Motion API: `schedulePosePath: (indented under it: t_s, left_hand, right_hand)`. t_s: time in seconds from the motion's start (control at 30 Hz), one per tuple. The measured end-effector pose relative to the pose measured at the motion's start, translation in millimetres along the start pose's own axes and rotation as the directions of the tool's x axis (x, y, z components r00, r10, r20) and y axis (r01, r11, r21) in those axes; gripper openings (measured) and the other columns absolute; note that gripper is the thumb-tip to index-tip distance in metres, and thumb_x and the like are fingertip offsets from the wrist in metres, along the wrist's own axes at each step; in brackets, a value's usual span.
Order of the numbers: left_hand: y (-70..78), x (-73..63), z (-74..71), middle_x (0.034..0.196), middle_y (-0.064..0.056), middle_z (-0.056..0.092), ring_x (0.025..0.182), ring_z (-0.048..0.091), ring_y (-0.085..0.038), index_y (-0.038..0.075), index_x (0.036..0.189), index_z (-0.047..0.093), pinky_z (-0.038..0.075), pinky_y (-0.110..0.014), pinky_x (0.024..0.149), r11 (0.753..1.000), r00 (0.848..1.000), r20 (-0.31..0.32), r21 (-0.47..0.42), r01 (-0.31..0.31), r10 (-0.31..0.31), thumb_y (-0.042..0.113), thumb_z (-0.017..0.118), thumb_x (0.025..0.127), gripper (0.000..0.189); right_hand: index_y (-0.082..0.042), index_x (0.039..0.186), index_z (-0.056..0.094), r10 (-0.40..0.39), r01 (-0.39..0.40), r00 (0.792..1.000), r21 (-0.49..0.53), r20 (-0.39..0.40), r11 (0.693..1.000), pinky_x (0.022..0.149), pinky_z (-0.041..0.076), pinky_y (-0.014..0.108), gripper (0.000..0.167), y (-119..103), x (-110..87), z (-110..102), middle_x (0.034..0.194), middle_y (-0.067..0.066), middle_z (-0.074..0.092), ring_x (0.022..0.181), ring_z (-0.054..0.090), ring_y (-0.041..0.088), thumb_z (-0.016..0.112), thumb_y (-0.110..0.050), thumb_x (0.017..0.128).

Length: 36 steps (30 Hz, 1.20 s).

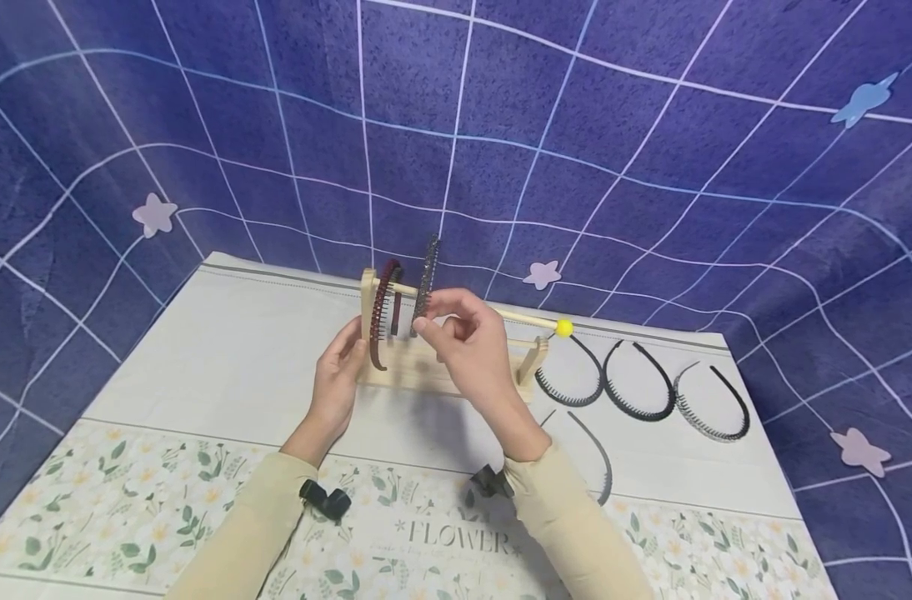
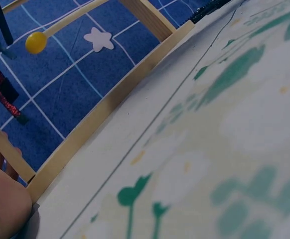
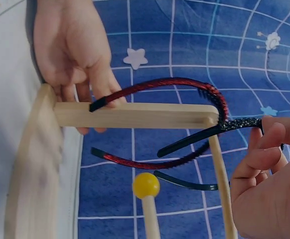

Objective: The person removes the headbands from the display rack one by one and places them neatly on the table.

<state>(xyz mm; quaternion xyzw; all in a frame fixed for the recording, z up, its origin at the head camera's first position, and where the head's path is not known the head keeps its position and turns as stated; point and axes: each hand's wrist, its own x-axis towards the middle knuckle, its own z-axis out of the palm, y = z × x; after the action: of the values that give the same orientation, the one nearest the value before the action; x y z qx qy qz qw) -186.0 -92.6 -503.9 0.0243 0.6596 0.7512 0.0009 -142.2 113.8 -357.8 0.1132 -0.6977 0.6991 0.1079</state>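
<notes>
My left hand (image 1: 338, 373) grips the left post of a wooden headband stand (image 1: 403, 367), its fingers showing behind the post in the right wrist view. Above the base, a rod runs from that post to a yellow ball (image 1: 564, 327) at its right end. A toothed red headband (image 1: 379, 312) hangs over the rod close to the left post. Just right of it, my right hand (image 1: 467, 337) pinches a black glittery headband (image 1: 428, 279) between thumb and fingers. This one stands upright around the rod, its two ends (image 3: 161, 151) pointing towards the post in the right wrist view.
Right of the stand lie a black headband (image 1: 600, 375), another black one (image 1: 669, 392) and a silver-and-black one (image 1: 714, 433). A grey headband (image 1: 604, 467) lies partly behind my right sleeve. The floral cloth (image 1: 201, 508) covers the table front; a blue gridded curtain (image 1: 456, 108) hangs behind.
</notes>
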Motion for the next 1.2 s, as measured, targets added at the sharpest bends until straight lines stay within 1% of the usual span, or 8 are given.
schedulePosePath:
  t_s: [0.27,0.43,0.73,0.93,1.03,1.2]
  left_hand:
    - [-0.9,-0.3,-0.1,0.178,-0.006,0.036,0.166,0.032,-0.023,0.009,0.173,0.035,0.031,-0.031,0.136,1.0,1.0,0.001,0.01,-0.003,0.003,0.023,0.045,0.121,0.055]
    - [-1.5,0.4,-0.3,0.179,-0.005,0.035,0.166,0.031,-0.022,0.01,0.173,0.035,0.032,-0.029,0.135,1.0,1.0,0.0,0.021,0.002,-0.002,0.025,0.045,0.12,0.056]
    - [-1.3,1.7,-0.1,0.179,-0.005,0.035,0.167,0.03,-0.022,0.009,0.173,0.035,0.03,-0.026,0.135,1.0,1.0,0.012,0.002,0.001,-0.001,0.024,0.044,0.12,0.055]
    - [-0.5,1.5,0.1,0.179,-0.007,0.035,0.166,0.031,-0.023,0.008,0.173,0.035,0.032,-0.026,0.134,1.0,1.0,0.006,-0.006,-0.007,0.007,0.023,0.046,0.12,0.056]
    - [-0.7,1.0,-0.3,0.179,-0.006,0.035,0.167,0.03,-0.023,0.008,0.173,0.035,0.031,-0.027,0.135,1.0,1.0,0.006,-0.002,-0.009,0.009,0.023,0.046,0.12,0.056]
    - [-1.8,0.7,-1.2,0.179,-0.004,0.036,0.167,0.03,-0.022,0.01,0.173,0.035,0.031,-0.029,0.135,1.0,1.0,0.015,0.009,-0.012,0.011,0.025,0.045,0.121,0.056]
  right_hand:
    - [0.008,0.119,0.073,-0.039,0.039,0.999,0.008,-0.015,0.999,0.049,0.038,0.019,0.023,-5.4,-2.1,-12.5,0.092,-0.009,0.072,0.054,0.045,0.005,0.076,0.009,0.096]
    - [0.009,0.119,0.072,-0.06,0.06,0.998,0.018,-0.023,0.998,0.05,0.042,0.018,0.022,-6.1,-3.5,-20.7,0.092,-0.009,0.072,0.055,0.045,0.006,0.076,0.009,0.097]
    - [0.006,0.118,0.071,-0.019,0.019,0.998,0.004,-0.066,1.0,0.053,0.045,0.017,0.023,-9.9,-8.8,-36.2,0.098,-0.003,0.074,0.058,0.046,0.006,0.076,0.009,0.096]
    - [0.005,0.119,0.071,-0.02,0.022,0.996,0.021,-0.09,1.0,0.052,0.044,0.017,0.024,-13.8,-14.4,-48.7,0.098,-0.004,0.074,0.058,0.047,0.005,0.076,0.009,0.096]
    - [0.003,0.119,0.071,-0.024,0.025,0.995,0.008,-0.098,1.0,0.052,0.045,0.017,0.024,-13.9,-15.8,-55.5,0.096,-0.007,0.074,0.057,0.046,0.005,0.076,0.009,0.097]
    - [-0.006,0.117,0.073,-0.032,0.032,0.993,0.005,-0.118,0.999,0.045,0.039,0.016,0.024,-15.7,-20.0,-66.9,0.094,-0.008,0.073,0.055,0.047,0.005,0.076,0.008,0.098]
